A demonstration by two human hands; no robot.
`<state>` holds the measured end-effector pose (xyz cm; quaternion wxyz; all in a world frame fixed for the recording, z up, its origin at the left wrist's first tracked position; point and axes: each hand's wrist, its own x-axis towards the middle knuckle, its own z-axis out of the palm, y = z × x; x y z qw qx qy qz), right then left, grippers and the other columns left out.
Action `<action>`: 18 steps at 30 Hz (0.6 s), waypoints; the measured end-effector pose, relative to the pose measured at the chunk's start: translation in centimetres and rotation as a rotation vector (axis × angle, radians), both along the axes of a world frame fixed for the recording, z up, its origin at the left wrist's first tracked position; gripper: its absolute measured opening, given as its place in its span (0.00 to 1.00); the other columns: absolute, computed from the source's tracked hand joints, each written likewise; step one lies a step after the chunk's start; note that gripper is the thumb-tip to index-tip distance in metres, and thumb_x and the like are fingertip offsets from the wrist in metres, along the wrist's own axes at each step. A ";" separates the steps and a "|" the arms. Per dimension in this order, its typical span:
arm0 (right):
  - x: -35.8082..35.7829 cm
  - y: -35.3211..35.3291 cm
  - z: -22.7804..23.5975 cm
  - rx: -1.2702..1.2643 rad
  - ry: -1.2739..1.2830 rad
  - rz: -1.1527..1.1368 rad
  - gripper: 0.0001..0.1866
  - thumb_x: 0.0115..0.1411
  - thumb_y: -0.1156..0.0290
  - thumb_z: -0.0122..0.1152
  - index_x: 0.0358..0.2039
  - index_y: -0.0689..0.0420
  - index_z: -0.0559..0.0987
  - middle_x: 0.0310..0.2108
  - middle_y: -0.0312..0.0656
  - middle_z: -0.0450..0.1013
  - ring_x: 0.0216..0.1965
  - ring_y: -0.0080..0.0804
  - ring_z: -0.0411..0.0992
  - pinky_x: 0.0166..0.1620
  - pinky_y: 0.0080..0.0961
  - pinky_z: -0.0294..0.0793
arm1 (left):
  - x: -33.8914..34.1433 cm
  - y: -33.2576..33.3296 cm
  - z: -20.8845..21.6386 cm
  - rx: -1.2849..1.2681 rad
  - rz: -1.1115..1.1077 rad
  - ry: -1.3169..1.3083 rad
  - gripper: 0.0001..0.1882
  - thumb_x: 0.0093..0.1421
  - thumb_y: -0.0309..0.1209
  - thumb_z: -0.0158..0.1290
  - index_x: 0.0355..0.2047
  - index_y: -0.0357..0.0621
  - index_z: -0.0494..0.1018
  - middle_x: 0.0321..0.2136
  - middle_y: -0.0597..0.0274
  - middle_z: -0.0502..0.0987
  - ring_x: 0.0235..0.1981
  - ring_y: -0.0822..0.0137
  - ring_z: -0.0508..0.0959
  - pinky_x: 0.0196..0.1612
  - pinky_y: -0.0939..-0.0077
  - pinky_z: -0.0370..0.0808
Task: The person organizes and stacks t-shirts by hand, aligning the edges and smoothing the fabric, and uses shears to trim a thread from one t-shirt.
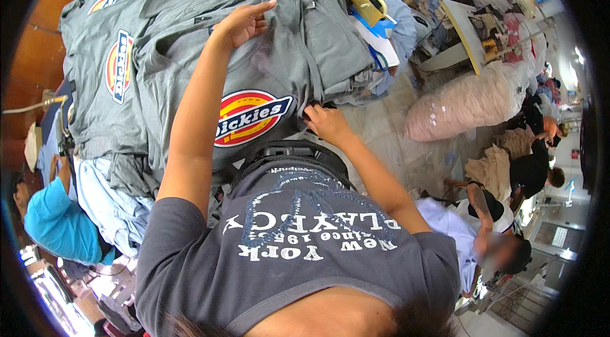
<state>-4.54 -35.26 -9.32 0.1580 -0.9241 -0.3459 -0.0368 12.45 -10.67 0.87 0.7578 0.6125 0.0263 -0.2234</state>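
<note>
A grey T-shirt [181, 60] with a red, yellow and blue printed logo lies spread over the table edge in front of me, on top of other grey shirts. My left hand [244, 24] rests on its upper part near the collar, fingers stretched out and thumb apart. At the near right edge of the same shirt, my right hand [327, 123] is closed, pinching a bit of the grey cloth by its side. Part of the logo is hidden behind my left forearm.
More grey printed shirts [95, 38] cover the table to the left. At the back right stand a tape roll [376, 5] and blue-handled scissors [379, 59]. A large plastic-wrapped bundle [467, 105] lies on the floor to the right. Other people work at both sides.
</note>
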 end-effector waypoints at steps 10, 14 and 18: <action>-1.6 -2.5 4.3 -0.106 0.047 -0.122 0.07 0.41 0.70 0.55 0.23 0.56 0.71 0.29 0.39 0.65 0.29 0.36 0.69 0.29 0.30 0.67 | 2.1 -0.5 1.5 -0.001 -0.217 0.043 0.19 0.51 0.43 0.53 0.36 0.43 0.71 0.34 0.64 0.74 0.35 0.71 0.72 0.40 0.80 0.66; -1.3 -4.3 5.2 0.006 0.049 0.066 0.08 0.44 0.65 0.56 0.21 0.55 0.71 0.30 0.36 0.66 0.32 0.33 0.66 0.33 0.29 0.65 | 2.9 -2.3 2.2 -0.295 -0.237 -0.019 0.14 0.53 0.40 0.51 0.34 0.43 0.72 0.34 0.63 0.75 0.36 0.70 0.73 0.42 0.76 0.68; -1.5 -5.3 6.9 0.135 -0.006 -0.056 0.11 0.44 0.63 0.59 0.22 0.56 0.70 0.34 0.37 0.69 0.34 0.34 0.67 0.34 0.29 0.65 | 6.7 1.6 1.6 -0.631 -0.188 -0.056 0.10 0.54 0.38 0.50 0.28 0.45 0.73 0.25 0.67 0.76 0.30 0.72 0.75 0.41 0.70 0.69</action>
